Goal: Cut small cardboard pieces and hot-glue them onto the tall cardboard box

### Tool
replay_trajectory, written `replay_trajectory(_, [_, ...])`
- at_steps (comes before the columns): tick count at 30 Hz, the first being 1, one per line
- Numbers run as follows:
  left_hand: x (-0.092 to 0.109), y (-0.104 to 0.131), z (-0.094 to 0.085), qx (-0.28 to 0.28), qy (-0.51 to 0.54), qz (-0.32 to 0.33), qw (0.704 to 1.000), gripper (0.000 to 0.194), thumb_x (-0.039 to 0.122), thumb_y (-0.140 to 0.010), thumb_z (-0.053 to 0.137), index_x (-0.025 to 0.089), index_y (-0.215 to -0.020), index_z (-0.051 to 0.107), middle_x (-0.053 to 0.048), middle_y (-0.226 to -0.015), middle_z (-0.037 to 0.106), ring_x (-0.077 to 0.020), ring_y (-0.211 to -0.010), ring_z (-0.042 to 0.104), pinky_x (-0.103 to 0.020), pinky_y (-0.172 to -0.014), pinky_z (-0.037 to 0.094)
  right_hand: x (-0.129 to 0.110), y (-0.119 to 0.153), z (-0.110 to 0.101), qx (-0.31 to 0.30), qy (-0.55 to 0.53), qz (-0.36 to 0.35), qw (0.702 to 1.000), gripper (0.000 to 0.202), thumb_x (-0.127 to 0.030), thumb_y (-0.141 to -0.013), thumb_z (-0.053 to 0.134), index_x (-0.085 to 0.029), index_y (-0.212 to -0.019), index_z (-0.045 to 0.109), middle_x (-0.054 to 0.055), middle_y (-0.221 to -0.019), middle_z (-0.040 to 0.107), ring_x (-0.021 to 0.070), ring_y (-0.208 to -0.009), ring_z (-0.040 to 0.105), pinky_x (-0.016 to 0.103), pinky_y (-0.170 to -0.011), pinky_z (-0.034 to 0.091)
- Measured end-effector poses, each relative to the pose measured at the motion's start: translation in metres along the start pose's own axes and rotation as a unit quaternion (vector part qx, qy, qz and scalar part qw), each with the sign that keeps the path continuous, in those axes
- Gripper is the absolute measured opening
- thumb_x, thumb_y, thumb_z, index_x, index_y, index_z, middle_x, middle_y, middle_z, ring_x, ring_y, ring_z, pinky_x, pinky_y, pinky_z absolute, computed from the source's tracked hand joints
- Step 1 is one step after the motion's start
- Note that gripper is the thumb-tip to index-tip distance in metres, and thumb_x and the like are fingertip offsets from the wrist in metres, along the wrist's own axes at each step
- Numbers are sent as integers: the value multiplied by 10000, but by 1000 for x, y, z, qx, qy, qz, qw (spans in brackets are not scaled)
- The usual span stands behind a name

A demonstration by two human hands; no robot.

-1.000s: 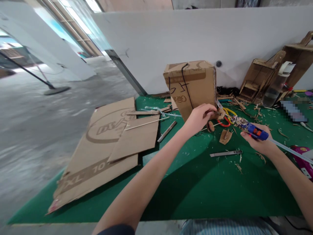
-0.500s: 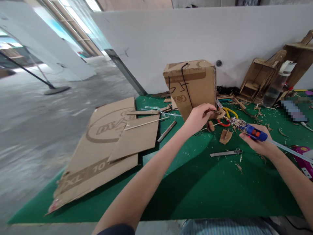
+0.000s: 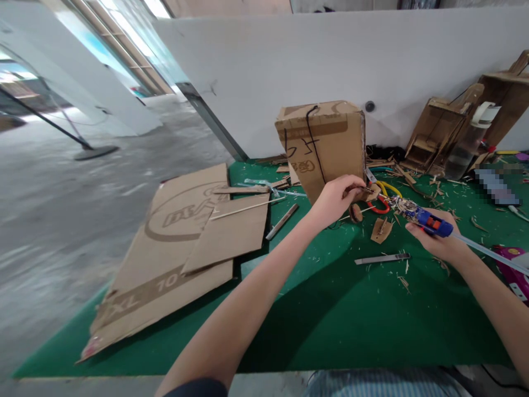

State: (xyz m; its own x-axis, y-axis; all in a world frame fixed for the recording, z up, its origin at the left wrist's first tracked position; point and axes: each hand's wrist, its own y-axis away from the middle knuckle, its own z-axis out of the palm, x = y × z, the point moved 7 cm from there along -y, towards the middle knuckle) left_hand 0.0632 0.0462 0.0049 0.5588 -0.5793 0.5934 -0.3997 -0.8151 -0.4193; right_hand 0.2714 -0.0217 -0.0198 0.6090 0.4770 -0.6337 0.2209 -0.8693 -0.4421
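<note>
My left hand (image 3: 339,197) pinches a small piece of cardboard (image 3: 373,192) in front of a tall cardboard box (image 3: 330,149) with a black cord. My right hand (image 3: 444,240) is wrapped round a blue hot glue gun (image 3: 432,220), a clear glue stick (image 3: 487,251) running out of its back. Scraps cling to the gun's front end, and its tip points at the cardboard piece, close to it; contact I cannot make out. Below lie a round cardboard disc (image 3: 356,213) with a thin stick and another small cardboard piece (image 3: 381,230). Scissors (image 3: 388,190) with red and yellow handles lie behind.
Flat cardboard sheets (image 3: 173,242) cover the left of the green table (image 3: 330,320). A slim blade (image 3: 382,258) lies in front of my hands. A bottle (image 3: 469,140), cardboard structures (image 3: 433,132) and a phone (image 3: 497,186) stand or lie at the right. A white partition (image 3: 264,71) rises behind.
The glue gun in my right hand has shifted very slightly to the right, away from the cardboard piece. My left hand has stayed in place.
</note>
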Motion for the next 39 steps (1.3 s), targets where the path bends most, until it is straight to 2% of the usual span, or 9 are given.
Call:
replay_trajectory(7, [-1,0,1,-2,2,6,1000,212,136,-912,457,188,-1000,643,-45,-1012,697,-151,-887,632,-261,-757,480,2,0,-3,20,-2,4,1000,398,-398,-837,632,-225,-576,386,-34,-515,420,109,-458,391,265,-449,284])
replay_trajectory(13, [-1,-1,-2,11,-1,8,1000,196,148,-907,469,178,-984,647,-45,-983,694,-157,-880,625,-274,-771,475,0,2,1,2,-9,-7,1000,379,-381,-846,626,-224,-589,397,-34,-533,421,112,-476,397,263,-463,300])
replay_trajectory(28, [0,-1,-1,-2,-8,1,1000,201,157,-917,466,177,-999,649,-51,-1005,692,-157,-868,618,-265,-758,465,-3,0,4,-17,-11,-3,1000,366,-399,-831,637,-215,-600,421,-31,-541,432,107,-482,390,256,-460,290])
replay_trajectory(39, [0,0,-2,-6,10,8,1000,219,132,-904,468,173,-1004,658,-49,-1006,699,-152,-882,630,-256,-749,465,3,0,-3,17,22,-15,1000,395,-397,-849,626,-220,-584,391,-38,-520,404,102,-471,383,256,-458,280])
